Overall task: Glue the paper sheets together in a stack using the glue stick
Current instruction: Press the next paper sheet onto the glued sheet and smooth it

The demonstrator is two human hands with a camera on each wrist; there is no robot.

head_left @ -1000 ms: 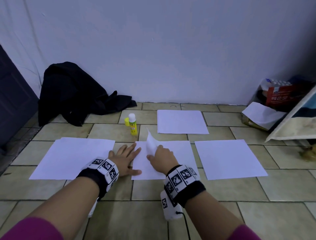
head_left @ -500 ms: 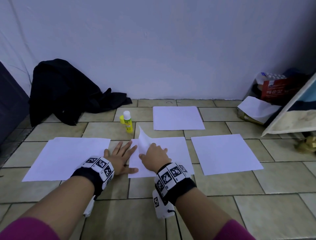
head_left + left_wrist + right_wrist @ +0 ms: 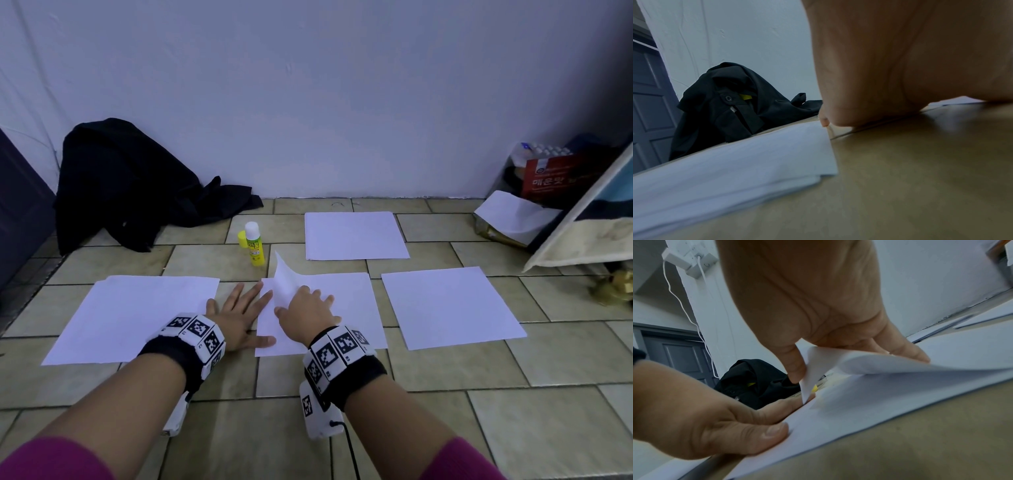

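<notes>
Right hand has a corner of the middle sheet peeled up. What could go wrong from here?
The right hand pinches only the lifted corner of the middle white paper sheet; a quick pull may crease or tear it. The left hand lies flat on the sheet's left edge; if it slips, the sheet beneath could drag askew. The uncapped yellow glue stick stands just beyond and could be knocked over.

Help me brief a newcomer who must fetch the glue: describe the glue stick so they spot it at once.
Start at the black garment heaped against the wall. Just right of it, on the tiled floor, the glue stick stands upright beyond the middle paper sheet. It is the only yellow thing among white sheets, white-tipped, its yellow cap beside it.
</notes>
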